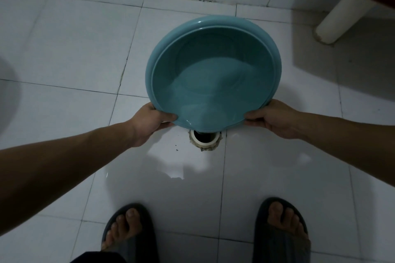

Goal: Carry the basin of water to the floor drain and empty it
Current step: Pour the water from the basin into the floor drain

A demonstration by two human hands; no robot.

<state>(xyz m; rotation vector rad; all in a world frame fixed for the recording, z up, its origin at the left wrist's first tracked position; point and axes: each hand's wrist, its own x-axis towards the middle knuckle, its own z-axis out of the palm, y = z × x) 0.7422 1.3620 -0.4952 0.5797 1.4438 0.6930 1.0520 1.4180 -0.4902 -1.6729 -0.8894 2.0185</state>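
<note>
the white tiled floor fills the view, with dark grout lines crossing it and a wet, glossy sheen spread on the tiles nearer the person than the floor drain. the drain is a round opening with a pale collar and a rough, chipped edge, set where tile corners meet.

the teal basin is held in the air directly above and just beyond the drain, tilted so its near rim dips low over the opening and its far rim stands higher. the water has pooled against the lowered near side and reaches the lip right over the drain, hiding the far half of the opening.

beyond the drain and to its right, a white pipe slants down to the floor beside the wall.

on the near side of the drain, two feet in dark slippers stand apart on the tiles.

the left hand is closed on the basin's near rim just left of the drain, thumb on top of the lip and fingers under it. the right hand clasps the near rim just right of the drain in the same way.
</note>
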